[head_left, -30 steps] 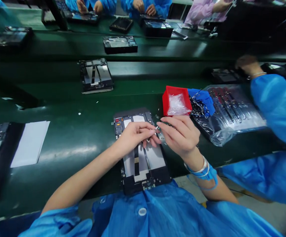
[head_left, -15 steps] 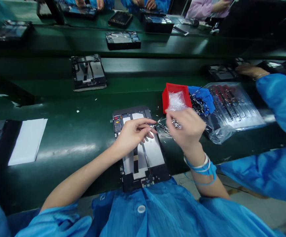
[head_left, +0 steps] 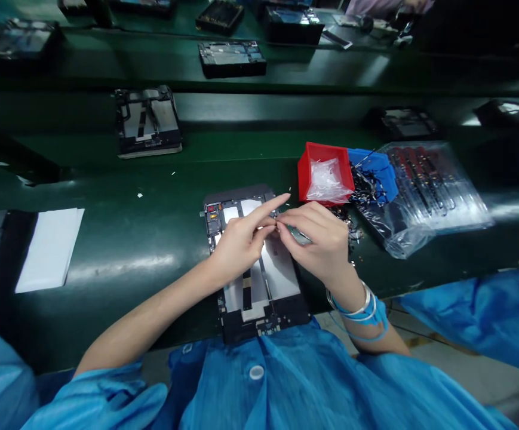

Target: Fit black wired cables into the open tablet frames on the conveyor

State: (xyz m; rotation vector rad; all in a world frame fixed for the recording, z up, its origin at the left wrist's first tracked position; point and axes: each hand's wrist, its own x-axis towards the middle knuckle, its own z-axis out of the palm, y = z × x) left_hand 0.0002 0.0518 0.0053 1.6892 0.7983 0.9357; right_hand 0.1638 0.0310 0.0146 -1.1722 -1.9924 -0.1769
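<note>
An opened tablet [head_left: 281, 275] lies on the bench in front of me, its pale inner plates and dark flat cables showing. Over its upper right part, my left hand [head_left: 241, 242] pinches with thumb and a finger while the index finger points out. My right hand [head_left: 317, 239] meets it there, thumb and fingertips pinched together. Whatever small piece sits between the fingertips is too small to name. A thin shiny sliver shows under the right fingers. Small loose parts [head_left: 353, 233] are scattered just beyond the right hand.
A red bin [head_left: 303, 173] with clear plastic pieces stands beside a blue bin [head_left: 389, 179] of black cables. Right of them lies a clear plastic tray [head_left: 460, 203] of strips. Left are white sheets [head_left: 48, 251]; another opened tablet [head_left: 149, 122] lies farther back. A co-worker's blue sleeve [head_left: 487, 316] is at right.
My right hand has moved left, from beside the red bin to my left fingertips. My left index finger has lifted and straightened. The co-worker's hand at far right has gone from view.
</note>
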